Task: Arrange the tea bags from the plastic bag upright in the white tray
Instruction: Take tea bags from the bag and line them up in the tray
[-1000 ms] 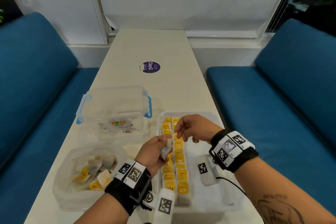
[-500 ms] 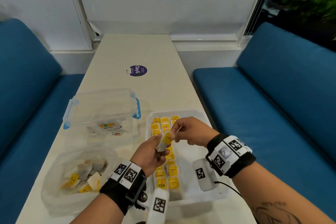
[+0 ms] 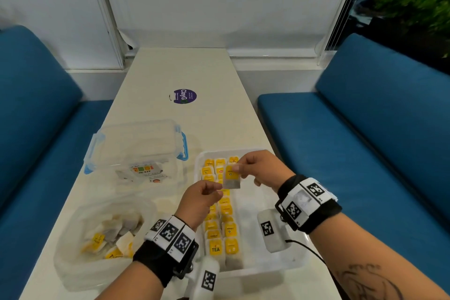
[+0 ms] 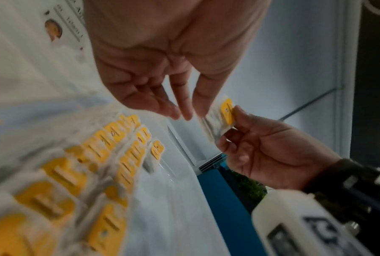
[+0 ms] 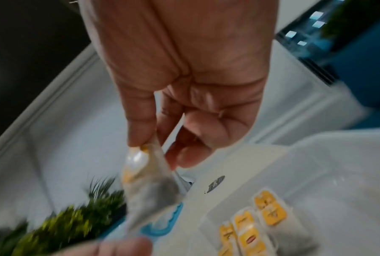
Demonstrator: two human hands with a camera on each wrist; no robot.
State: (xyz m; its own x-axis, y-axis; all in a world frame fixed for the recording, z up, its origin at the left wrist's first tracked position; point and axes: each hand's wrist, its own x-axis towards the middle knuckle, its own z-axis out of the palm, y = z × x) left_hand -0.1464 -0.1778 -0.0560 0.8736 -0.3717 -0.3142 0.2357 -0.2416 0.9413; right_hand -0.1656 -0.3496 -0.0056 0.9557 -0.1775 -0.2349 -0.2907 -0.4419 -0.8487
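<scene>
My right hand (image 3: pixel 235 167) pinches a tea bag (image 3: pixel 231 179) by its yellow tag and holds it upright in the air above the far end of the white tray (image 3: pixel 267 257). In the right wrist view the thumb and forefinger of that right hand (image 5: pixel 149 145) pinch the top of the tea bag (image 5: pixel 149 187). My left hand (image 3: pixel 218 189) hovers just left of it, and in the left wrist view its fingertips (image 4: pixel 184 115) lie loose beside the tea bag (image 4: pixel 217 121), not gripping it. Two rows of yellow-tagged tea bags (image 3: pixel 226 229) stand in the tray. The plastic bag (image 3: pixel 102 238) lies at left with loose tea bags inside.
A clear lidded container with blue clasps (image 3: pixel 136 151) stands beyond the plastic bag. A purple round sticker (image 3: pixel 185 96) lies mid-table. Blue benches (image 3: pixel 365 141) flank the narrow table. The right half of the tray holds no bags.
The tea bag passed from my left hand into my right hand's pinch and rose above the tray. My left fingers have let go and drawn slightly back.
</scene>
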